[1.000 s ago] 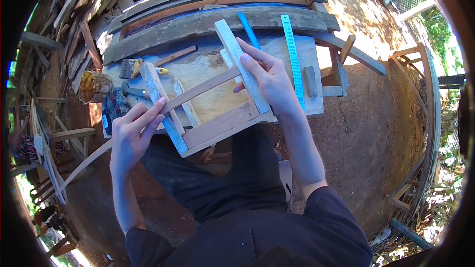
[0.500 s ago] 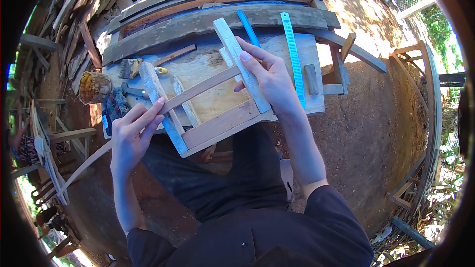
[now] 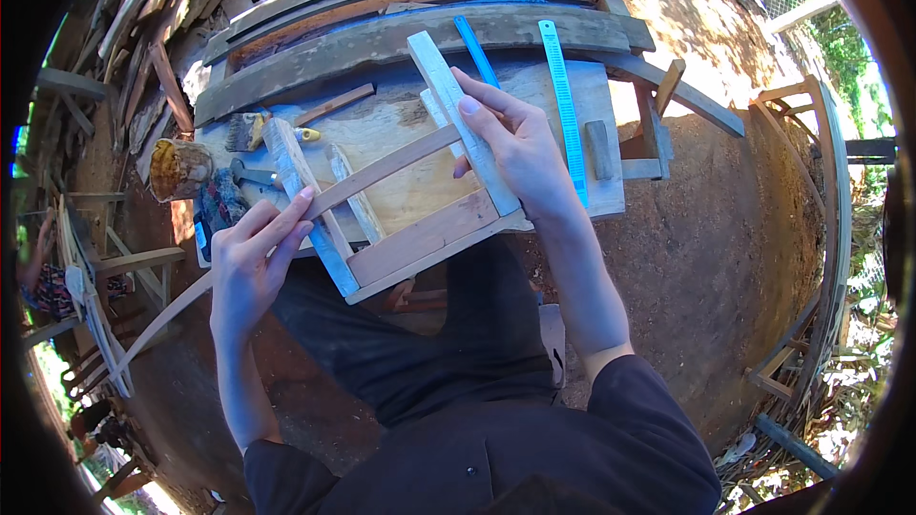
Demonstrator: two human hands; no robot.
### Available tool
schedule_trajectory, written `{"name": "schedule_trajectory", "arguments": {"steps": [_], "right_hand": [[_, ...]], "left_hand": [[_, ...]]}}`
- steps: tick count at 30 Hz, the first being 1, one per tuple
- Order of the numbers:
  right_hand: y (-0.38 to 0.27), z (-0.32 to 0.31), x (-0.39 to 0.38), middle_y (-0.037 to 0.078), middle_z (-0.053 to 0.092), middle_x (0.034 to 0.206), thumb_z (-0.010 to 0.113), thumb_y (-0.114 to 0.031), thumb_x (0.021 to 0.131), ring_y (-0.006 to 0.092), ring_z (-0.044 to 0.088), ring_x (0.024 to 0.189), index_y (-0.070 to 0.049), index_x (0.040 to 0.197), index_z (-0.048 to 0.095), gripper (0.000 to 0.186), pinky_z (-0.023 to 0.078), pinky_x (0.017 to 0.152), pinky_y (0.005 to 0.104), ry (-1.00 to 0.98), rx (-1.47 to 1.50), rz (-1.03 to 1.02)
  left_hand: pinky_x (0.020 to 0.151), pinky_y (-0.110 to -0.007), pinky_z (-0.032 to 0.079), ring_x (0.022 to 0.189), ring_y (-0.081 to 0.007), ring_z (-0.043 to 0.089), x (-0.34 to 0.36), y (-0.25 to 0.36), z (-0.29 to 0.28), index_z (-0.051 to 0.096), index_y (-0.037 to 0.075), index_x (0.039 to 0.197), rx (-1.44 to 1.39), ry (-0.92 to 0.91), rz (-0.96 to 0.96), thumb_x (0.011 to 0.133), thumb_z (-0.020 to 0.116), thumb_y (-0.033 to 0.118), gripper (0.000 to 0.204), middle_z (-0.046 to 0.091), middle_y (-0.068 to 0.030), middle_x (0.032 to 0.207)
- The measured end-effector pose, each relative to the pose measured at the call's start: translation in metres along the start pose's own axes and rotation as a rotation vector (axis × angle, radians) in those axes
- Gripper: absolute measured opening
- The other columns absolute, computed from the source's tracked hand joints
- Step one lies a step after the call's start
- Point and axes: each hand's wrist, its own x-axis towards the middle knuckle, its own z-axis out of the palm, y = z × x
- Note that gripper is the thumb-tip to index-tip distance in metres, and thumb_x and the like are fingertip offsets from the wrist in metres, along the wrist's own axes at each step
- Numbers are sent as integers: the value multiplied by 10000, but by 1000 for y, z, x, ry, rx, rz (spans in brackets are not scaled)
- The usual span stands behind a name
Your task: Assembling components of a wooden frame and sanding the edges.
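A small wooden frame, with two pale uprights and a reddish board (image 3: 425, 231) joining them at the near end, is held over the bench. My right hand (image 3: 510, 138) grips the right upright (image 3: 447, 86), thumb on top. Between finger and thumb, my left hand (image 3: 253, 253) pinches a thin wooden strip (image 3: 386, 169), which lies slanted across the frame from the left upright (image 3: 296, 164) to the right one. Beyond my left hand a narrow strip (image 3: 167, 317) runs toward the lower left; my hand hides whether it is the same piece.
On the plywood top (image 3: 596, 95) lie a light blue ruler (image 3: 565, 114), a darker blue bar (image 3: 474, 50), a brush (image 3: 246, 132), a hammer-like tool (image 3: 256, 175) and a small wood block (image 3: 599, 151). A rusty can (image 3: 181, 170) stands left. Scrap wood (image 3: 143, 29) is piled behind.
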Motion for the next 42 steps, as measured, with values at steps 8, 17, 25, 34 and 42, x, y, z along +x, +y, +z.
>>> {"name": "schedule_trajectory", "arguments": {"steps": [8,17,25,34,42], "right_hand": [[1,0,1,123,685,1183,586,-185,1060,104,626,797,-29,1452,561,422,592,623,271,4,13,-1],[2,0,2,119,694,1171,583,-185,1061,106,643,763,-34,1447,571,415,583,624,267,20,8,-1],[2,1,0,118,698,1115,578,-193,1063,113,647,731,-40,1452,567,418,576,615,262,17,-13,-15],[3,1,-1,133,685,1149,605,-194,1050,110,633,871,-6,1472,521,469,621,612,279,-4,-17,-39],[4,1,-2,185,676,1249,734,-177,962,184,714,931,12,1525,431,666,622,601,277,-43,-52,-63]], "left_hand": [[519,-319,413,543,-145,488,1,0,0,737,91,1267,25,6,6,892,762,83,376,499,-51,688],[514,-317,411,545,-140,487,0,1,1,739,94,1266,16,14,5,893,762,85,375,502,-49,689],[508,-312,402,544,-133,477,-1,-2,1,739,98,1270,30,8,-1,897,761,95,373,495,-43,691],[510,-307,400,547,-130,480,1,0,1,740,86,1263,4,8,-13,894,763,89,369,500,-45,693],[534,-311,417,562,-141,497,0,2,2,741,76,1256,-66,25,-60,897,758,80,360,509,-50,689]]}}
